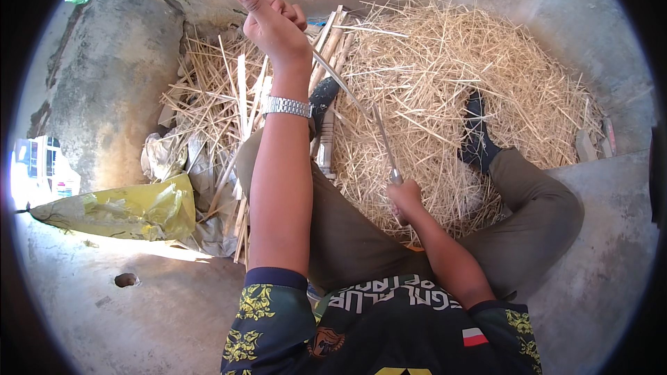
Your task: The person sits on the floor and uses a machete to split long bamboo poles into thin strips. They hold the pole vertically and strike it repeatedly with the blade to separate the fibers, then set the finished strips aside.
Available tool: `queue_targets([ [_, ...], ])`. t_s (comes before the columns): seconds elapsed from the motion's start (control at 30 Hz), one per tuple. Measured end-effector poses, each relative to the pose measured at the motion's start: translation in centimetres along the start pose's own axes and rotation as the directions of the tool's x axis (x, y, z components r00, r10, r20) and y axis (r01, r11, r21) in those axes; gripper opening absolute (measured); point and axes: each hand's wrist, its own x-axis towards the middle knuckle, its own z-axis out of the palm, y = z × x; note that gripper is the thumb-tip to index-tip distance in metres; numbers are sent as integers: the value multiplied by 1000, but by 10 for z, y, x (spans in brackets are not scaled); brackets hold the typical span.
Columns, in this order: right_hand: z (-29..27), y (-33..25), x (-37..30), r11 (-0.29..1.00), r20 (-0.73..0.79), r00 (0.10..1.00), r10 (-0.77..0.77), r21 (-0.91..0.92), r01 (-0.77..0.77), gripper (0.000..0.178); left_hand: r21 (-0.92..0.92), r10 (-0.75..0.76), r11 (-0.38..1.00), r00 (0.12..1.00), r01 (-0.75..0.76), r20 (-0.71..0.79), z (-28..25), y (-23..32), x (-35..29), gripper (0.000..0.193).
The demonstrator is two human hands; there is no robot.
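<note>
My left hand [279, 33] is raised at the upper left, closed around a long thin pale strip [338, 80] that looks like split bamboo. One end of the strip runs up past the thumb and out at the top edge; the other slants down to the right. Low in the middle, my right hand [407, 198] grips the handle of a knife with a narrow blade [386, 144]. Its blade points up and away from me. The knife's tip lies close to the lower end of the strip; whether they touch I cannot tell.
A broad heap of pale shavings [424, 55] lies between and beyond my legs. Loose split sticks [242, 90] pile up at the left, beside a crumpled yellow sack [132, 212]. Concrete walls [118, 76] stand around. A small round hole [127, 280] is in the concrete at lower left.
</note>
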Motion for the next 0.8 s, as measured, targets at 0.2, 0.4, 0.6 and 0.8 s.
queue_targets([
  [0.2, 4, -20, -14, 930, -76, 929, -363, 35, 366, 18, 4, 33, 999, 998, -32, -62, -9, 2, 1, 76],
  [0.4, -10, -13, -8, 999, 86, 996, 23, -33, -20, 22, -9, -15, 1000, 998, 14, -54, -17, 5, 0, 75],
  [0.6, -8, -35, -17, 928, -61, 930, -362, -112, 354, 26, -7, -19, 1000, 998, 18, -60, -20, 8, 2, 77],
  [0.8, -8, -15, -1, 996, -15, 999, -48, -81, 47, 25, -10, -27, 1000, 998, 26, -57, -15, 5, 3, 77],
])
